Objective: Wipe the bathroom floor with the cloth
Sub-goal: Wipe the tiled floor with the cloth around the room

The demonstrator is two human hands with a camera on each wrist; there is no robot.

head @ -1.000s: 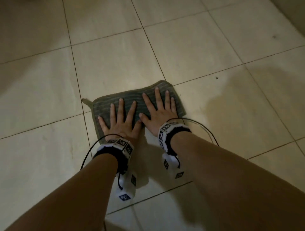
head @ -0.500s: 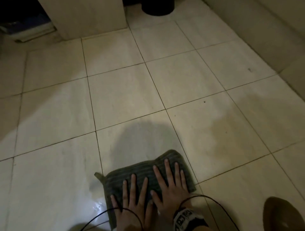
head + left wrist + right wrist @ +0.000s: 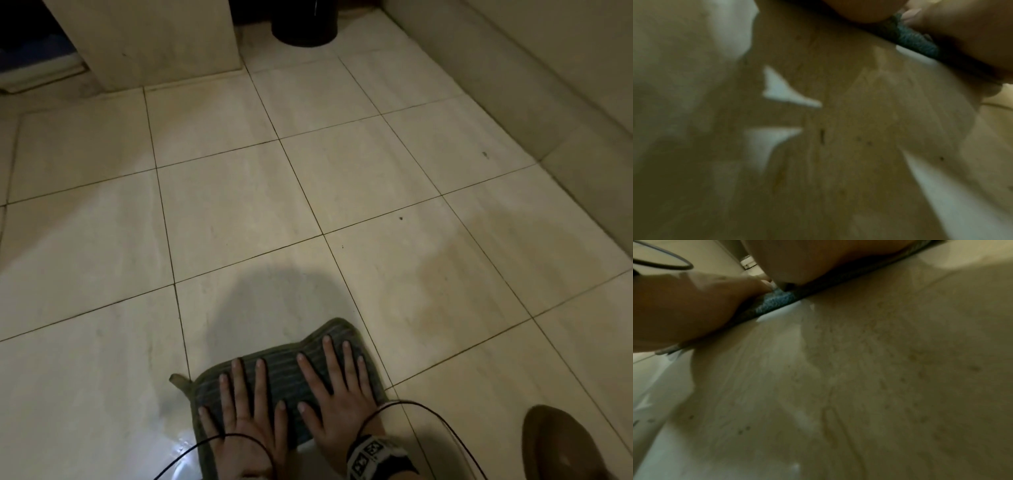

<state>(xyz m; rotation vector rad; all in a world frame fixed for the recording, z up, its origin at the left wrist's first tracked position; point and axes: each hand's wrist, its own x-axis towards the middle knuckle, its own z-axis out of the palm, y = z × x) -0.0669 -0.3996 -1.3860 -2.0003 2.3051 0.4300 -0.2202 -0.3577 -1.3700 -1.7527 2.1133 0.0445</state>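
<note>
From the head view, a dark striped cloth (image 3: 291,378) lies flat on the pale tiled floor (image 3: 239,212), at the bottom middle of the picture, partly across a grout line. The left hand (image 3: 245,428) presses on the cloth's near left part, fingers straight and spread; its grip is apart, clamped on nothing. The right hand (image 3: 337,401) lies just beside it on the cloth's right part, also flat with fingers spread and its grip apart. The two thumbs are close together. A small loop (image 3: 178,379) sticks out at the cloth's left corner. A black cable (image 3: 219,442) arcs over the left wrist, and a band with black-and-white markers (image 3: 373,452) sits on the right wrist. A wet sheen shows on the tile left of the cloth. A dark bin (image 3: 303,22) stands at the far wall.

The left wrist view is blurred: the cloth's edge (image 3: 914,40) lies under skin, above wet tile.

The right wrist view shows the cloth's edge (image 3: 777,302) pinned flat beneath both hands.
</note>
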